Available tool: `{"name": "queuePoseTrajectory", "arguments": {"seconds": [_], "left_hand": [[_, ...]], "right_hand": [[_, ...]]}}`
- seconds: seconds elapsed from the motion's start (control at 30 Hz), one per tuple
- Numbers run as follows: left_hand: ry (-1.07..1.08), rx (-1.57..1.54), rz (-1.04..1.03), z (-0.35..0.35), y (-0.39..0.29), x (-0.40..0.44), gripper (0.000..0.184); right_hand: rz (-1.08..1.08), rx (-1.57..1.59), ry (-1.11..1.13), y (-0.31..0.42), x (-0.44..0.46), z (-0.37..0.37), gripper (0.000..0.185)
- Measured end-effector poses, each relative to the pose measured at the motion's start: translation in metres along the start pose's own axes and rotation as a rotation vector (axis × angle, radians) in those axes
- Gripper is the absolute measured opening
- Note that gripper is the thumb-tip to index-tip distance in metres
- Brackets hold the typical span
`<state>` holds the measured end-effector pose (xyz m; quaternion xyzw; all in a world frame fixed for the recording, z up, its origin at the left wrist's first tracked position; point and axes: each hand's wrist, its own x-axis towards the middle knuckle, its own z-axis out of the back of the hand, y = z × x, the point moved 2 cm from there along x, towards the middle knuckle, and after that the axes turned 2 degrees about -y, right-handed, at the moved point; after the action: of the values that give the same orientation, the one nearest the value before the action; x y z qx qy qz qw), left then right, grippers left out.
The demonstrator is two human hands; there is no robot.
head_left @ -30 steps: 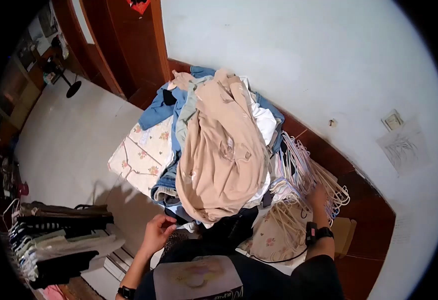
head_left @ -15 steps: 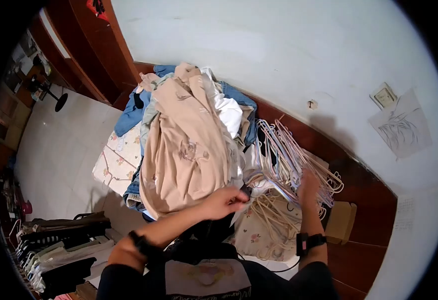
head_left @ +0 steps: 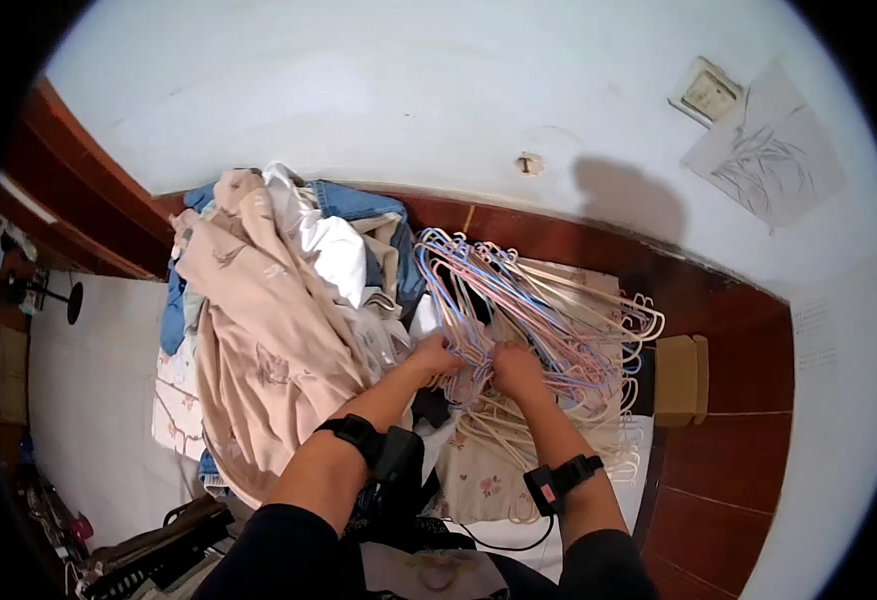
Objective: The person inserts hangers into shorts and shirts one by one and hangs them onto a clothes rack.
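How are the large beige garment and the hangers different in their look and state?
Colour: the beige garment is pinkish-beige with darker patterns, while the hangers are blue, pink and cream. Form: the garment is wrinkled cloth; the hangers are thin frames. Handling: left hand and right hand are at the hangers, neither on the garment. Both lie near the wall.

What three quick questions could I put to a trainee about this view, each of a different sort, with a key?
1. The left hand and right hand are both at the: (a) cardboard box, (b) clothes hangers, (c) floor?
2. True or false: the peach garment lies to the left of the hangers in the picture.
3. What does the paper on the wall show?

Key:
1. b
2. True
3. A drawing of long, leaf-like strokes
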<state>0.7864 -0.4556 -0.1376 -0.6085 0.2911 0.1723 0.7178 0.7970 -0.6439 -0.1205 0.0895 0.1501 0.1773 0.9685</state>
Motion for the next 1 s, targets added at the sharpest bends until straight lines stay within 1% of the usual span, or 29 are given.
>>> {"name": "queuePoseTrajectory", "arguments": {"seconds": [0.03,0.07,0.1,0.17,0.23,0.27,0.3,0.33,0.37,0.43,0.47,0.53,0.57,0.63,0.67,0.77,0.8,0.83,0.9,0.93,0.97,1.0], "left_hand": [[0.013,0.006,0.001,-0.002,0.019,0.018,0.048],[0.051,-0.06,0.032,-0.001,0.009,0.011,0.044],[0.086,-0.125,0.064,-0.001,0.005,0.01,0.04],[0.064,-0.117,0.054,-0.002,0.005,0.01,0.038],[0.111,-0.265,0.057,-0.002,0.011,0.012,0.036],[0.114,-0.263,0.057,-0.003,0.008,0.008,0.036],[0.136,-0.331,0.104,-0.004,0.005,0.005,0.034],[0.155,-0.4,0.15,-0.006,0.0,0.003,0.031],[0.154,-0.405,0.145,-0.006,-0.003,0.002,0.031],[0.192,-0.279,0.182,-0.01,-0.008,-0.001,0.029],[0.189,-0.283,0.18,-0.01,-0.011,-0.005,0.029],[0.291,-0.424,0.158,-0.011,-0.024,-0.019,0.025],[0.289,-0.425,0.155,-0.013,-0.03,-0.027,0.025],[0.304,-0.462,0.061,-0.019,-0.048,-0.043,0.027],[0.29,-0.443,0.027,-0.022,-0.056,-0.051,0.031],[0.269,-0.5,-0.035,-0.03,-0.074,-0.073,0.036],[0.246,-0.467,-0.024,-0.029,-0.087,-0.092,0.043],[0.239,-0.472,-0.036,-0.032,-0.086,-0.091,0.043],[0.102,-0.321,-0.206,-0.038,-0.077,-0.089,0.049],[0.124,-0.326,-0.285,-0.039,-0.075,-0.09,0.054],[0.119,-0.328,-0.295,-0.036,-0.079,-0.099,0.054],[0.07,-0.244,-0.327,-0.033,-0.084,-0.109,0.056]], "right_hand": [[0.022,-0.035,-0.006,0.003,-0.001,0.006,0.041],[0.047,-0.071,-0.013,0.005,-0.002,0.011,0.034],[0.038,-0.068,-0.016,0.005,-0.002,0.012,0.034],[0.002,-0.089,-0.059,0.007,-0.001,0.014,0.027],[0.016,-0.096,-0.051,0.006,-0.002,0.018,0.024],[0.03,-0.109,-0.045,0.005,-0.002,0.021,0.021],[0.028,-0.112,-0.047,0.003,-0.002,0.022,0.021],[0.017,-0.119,0.025,0.001,0.0,0.021,0.021],[0.01,-0.128,0.097,0.002,0.001,0.023,0.021],[-0.002,-0.161,0.106,0.001,-0.002,0.029,0.02],[-0.02,-0.19,0.116,0.001,-0.005,0.035,0.019],[-0.019,-0.18,0.099,0.004,-0.014,0.055,0.019],[-0.023,-0.168,0.081,0.004,-0.017,0.063,0.019],[-0.007,-0.183,0.069,-0.004,-0.022,0.068,0.019],[0.008,-0.197,0.062,-0.004,-0.026,0.076,0.019],[0.002,-0.205,0.041,-0.003,-0.04,0.101,0.018],[0.01,-0.212,0.035,-0.004,-0.046,0.108,0.018],[0.05,-0.216,0.026,-0.006,-0.051,0.114,0.02],[0.096,-0.225,0.011,-0.004,-0.062,0.126,0.022],[0.102,-0.231,-0.024,-0.002,-0.067,0.132,0.025],[0.106,-0.237,-0.059,0.003,-0.073,0.14,0.028],[0.111,-0.242,-0.068,0.008,-0.078,0.147,0.028]]}}
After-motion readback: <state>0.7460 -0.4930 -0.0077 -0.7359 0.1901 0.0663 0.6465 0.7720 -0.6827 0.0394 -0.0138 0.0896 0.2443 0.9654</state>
